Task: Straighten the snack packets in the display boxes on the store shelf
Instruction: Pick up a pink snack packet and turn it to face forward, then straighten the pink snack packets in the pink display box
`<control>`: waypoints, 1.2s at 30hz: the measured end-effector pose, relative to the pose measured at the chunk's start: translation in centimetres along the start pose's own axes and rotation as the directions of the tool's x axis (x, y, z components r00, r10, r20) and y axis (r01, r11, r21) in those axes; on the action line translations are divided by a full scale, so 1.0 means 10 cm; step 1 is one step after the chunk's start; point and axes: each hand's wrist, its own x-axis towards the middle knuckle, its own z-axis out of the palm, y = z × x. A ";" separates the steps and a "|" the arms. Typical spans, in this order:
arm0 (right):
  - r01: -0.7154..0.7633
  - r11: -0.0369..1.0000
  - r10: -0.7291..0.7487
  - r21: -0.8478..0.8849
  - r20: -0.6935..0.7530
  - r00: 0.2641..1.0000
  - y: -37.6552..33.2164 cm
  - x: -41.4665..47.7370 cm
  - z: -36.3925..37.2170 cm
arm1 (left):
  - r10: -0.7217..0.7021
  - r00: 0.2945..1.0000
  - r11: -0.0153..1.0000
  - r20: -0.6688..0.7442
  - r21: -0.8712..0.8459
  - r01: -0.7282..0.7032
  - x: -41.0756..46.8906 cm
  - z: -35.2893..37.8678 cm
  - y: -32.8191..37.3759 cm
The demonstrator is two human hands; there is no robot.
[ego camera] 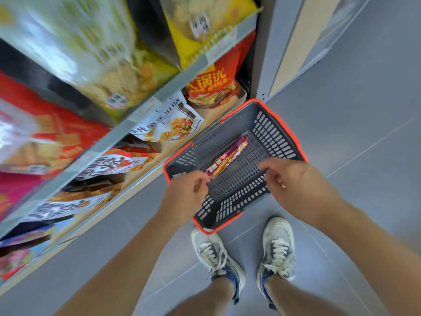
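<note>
Head view, shelf point(136, 111): runs tilted across the left side; upper rows are blurred.
snack packets point(109, 165): seen slumped and overlapping on the lower rows; display boxes cannot be made out.
handling: judged light, soft and crinkly, with brittle contents; best taken by the sealed top edge or side seams, not squeezed mid-body.
left hand point(186, 192): fingers curled at the near end of the purple packet point(230, 156); whether it is pinched cannot be told.
purple packet: long, slim, laid flat on the bottom of the basket point(280, 133).
basket: set on the floor point(364, 110) beside the shelf base.
right hand point(291, 179): loosely curled above the basket, nothing held, apart from the left hand.
</note>
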 end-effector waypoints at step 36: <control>0.874 0.478 -0.694 0.090 -0.572 0.438 -6.81 -1.36 -4.87 | 0.498 0.023 0.863 -0.867 0.493 -0.106 -4.64 -7.40 3.15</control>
